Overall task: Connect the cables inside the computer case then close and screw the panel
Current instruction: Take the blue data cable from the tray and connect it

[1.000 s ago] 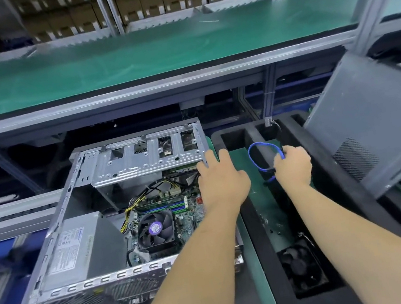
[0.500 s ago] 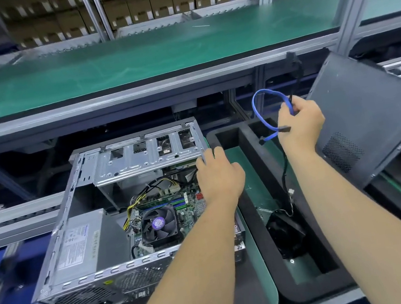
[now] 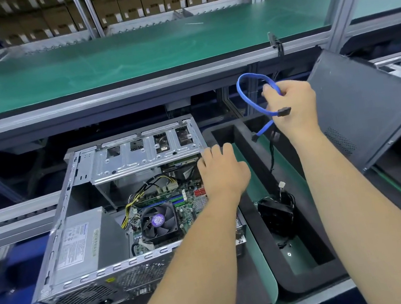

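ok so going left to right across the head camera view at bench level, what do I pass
Power supply → CPU fan → left hand resting on the computer case edge → loose black fan in the foam tray → right hand holding the blue cable → side panel.

Left hand [image 3: 223, 171] was down low, palm down, fingers loosely spread and reaching forward, arm stretched out. Right hand [image 3: 292, 108] was up higher, fingers curled tight in a grip, forearm angled upward.
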